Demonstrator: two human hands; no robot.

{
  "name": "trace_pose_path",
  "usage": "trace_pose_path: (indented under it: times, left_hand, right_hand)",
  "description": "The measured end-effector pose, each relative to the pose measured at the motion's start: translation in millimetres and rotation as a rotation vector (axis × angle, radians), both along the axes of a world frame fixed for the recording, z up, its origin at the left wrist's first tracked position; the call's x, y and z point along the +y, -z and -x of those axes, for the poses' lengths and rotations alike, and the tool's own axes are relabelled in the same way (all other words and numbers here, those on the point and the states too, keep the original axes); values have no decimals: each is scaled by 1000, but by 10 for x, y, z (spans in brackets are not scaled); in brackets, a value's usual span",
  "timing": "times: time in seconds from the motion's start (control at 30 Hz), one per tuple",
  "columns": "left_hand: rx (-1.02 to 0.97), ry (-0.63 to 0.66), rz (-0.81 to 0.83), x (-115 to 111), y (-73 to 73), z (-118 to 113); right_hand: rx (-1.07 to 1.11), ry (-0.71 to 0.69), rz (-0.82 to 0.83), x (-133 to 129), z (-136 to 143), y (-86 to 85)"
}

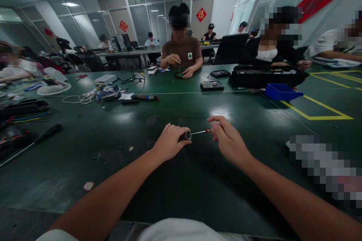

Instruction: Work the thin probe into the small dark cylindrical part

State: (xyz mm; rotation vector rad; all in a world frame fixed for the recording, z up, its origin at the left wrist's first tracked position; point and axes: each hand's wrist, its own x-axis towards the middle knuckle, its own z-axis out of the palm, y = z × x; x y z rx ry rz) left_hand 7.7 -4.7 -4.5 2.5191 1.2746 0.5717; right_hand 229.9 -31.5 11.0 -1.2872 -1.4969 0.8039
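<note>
Green tabletop (pixel 121 192), seen from the wearer's side. Left hand (pixel 169 142) above the near half, about midway between the side edges: fingers and thumb clamped round a dark cylindrical piece (pixel 185 135), its round open end turned toward the right hand (pixel 227 137). That hand pinches a small screwdriver (pixel 208 131), red at the handle, thumb and fingers closed on it, index finger raised; thin shaft runs level to the open end. Whether the tip sits inside, cannot tell. Far side of tabletop: a co-worker in a brown shirt (pixel 182 51), both hands at a small green board. Left edge: long black-handled screwdriver (pixel 46 133), slanting. Blue bin (pixel 283 92) toward the far right, beside yellow tape lines. Paper scrap (pixel 88 186) near the front edge, left.
</note>
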Motion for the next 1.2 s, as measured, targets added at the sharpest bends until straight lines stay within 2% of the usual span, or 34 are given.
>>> trace_pose_path:
  times: [0.13, 0.23, 0.3, 0.4, 0.63, 1.0, 1.07, 1.17, 1.2]
  left_hand:
    - [-31, -42, 6, -9, -30, 1]
    - [-54, -12, -8, -14, -65, 5]
    - [-45, -4, -14, -7, -79, 11]
    - [9, -42, 7, 22, -67, 30]
    - [-3, -61, -7, 66, -7, 54]
    - [-28, -43, 5, 31, -1, 24]
    - [-25, -43, 15, 29, -6, 26]
    - [-22, -53, 19, 28, -8, 34]
    - [-24, -55, 15, 28, -6, 36]
  right_hand:
    - [320, -25, 32, 57, 15, -4]
    - [606, -55, 207, 133, -17, 3]
    - [703, -71, 352, 185, -51, 23]
    - [738, -15, 320, 233, -78, 66]
    - [638, 5, 172, 188, -5, 119]
    - [469, -15, 78, 119, 37, 59]
    - [350, -12, 35, 95, 16, 19]
    - [5, 51, -8, 47, -26, -43]
    - [-47, 58, -18, 31, -36, -56]
